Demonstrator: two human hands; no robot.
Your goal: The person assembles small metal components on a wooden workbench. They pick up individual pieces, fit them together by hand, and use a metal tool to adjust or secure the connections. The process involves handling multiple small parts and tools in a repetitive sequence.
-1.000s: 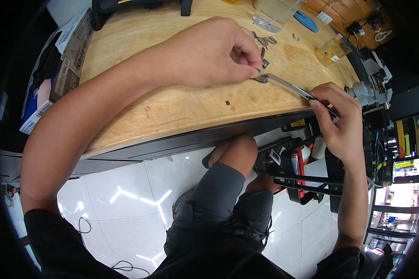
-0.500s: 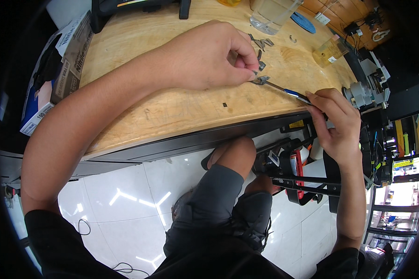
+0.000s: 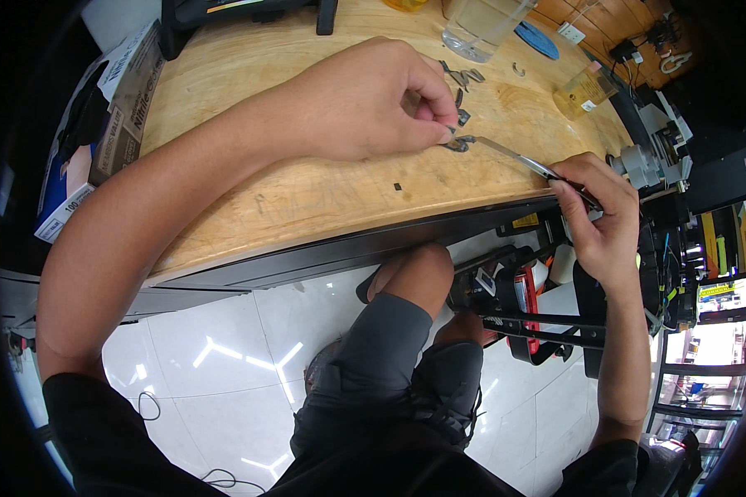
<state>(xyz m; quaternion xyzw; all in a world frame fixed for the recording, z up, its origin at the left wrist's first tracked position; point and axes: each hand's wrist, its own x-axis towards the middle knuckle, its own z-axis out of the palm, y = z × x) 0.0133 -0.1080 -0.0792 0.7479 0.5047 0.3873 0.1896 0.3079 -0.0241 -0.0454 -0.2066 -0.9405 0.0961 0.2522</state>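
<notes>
My left hand (image 3: 373, 99) rests on the wooden workbench (image 3: 307, 190), its fingertips pinching a small dark metal part (image 3: 456, 144). My right hand (image 3: 601, 211) sits at the bench's front edge and grips slim metal tweezers (image 3: 514, 157). The tweezers' tips reach left to the small part under my left fingers. Several more small dark metal pieces (image 3: 462, 79) lie just beyond my left hand.
A clear plastic tub (image 3: 481, 29) and a small bottle of yellowish liquid (image 3: 584, 87) stand at the back right. A box of gloves (image 3: 99, 124) lies at the left edge. A tiny dark bit (image 3: 397, 187) lies on the wood. A black stand (image 3: 572, 298) is below the bench.
My right hand has shifted slightly along the bench edge with the tweezers. My left fingers have stayed pinched on the small part.
</notes>
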